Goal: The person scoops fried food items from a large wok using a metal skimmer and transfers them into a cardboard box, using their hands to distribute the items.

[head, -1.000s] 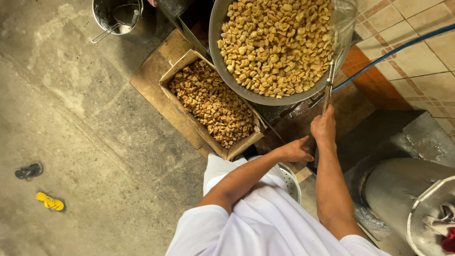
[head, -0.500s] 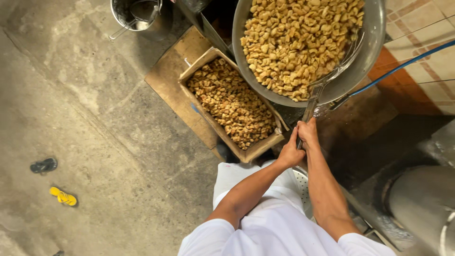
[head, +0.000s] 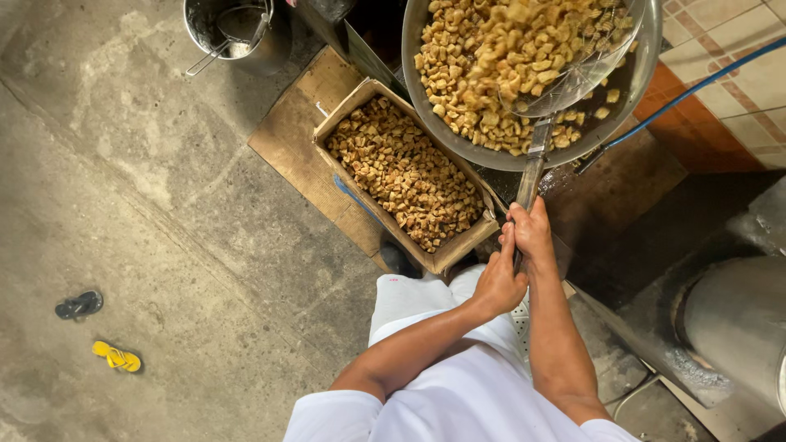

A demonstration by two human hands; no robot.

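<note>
Both my hands grip the long handle (head: 530,176) of a wire mesh skimmer (head: 577,69). My left hand (head: 498,282) holds the handle's near end and my right hand (head: 532,233) sits just above it. The skimmer's basket lies among golden fried pieces inside a big round metal pan (head: 647,61) at the top right. Left of the pan, a cardboard box (head: 348,110) on the floor is full of darker brown fried pieces (head: 401,176).
A metal bucket (head: 237,29) with a ladle stands at the top. Flat cardboard (head: 286,135) lies under the box. A blue hose (head: 696,86) crosses the tiled floor at right. A grey metal cylinder (head: 733,323) stands at lower right. Two sandals (head: 98,331) lie at left.
My left hand has joined my right on the handle. The skimmer has swung left and down into the pan's pieces, and the view has shifted.
</note>
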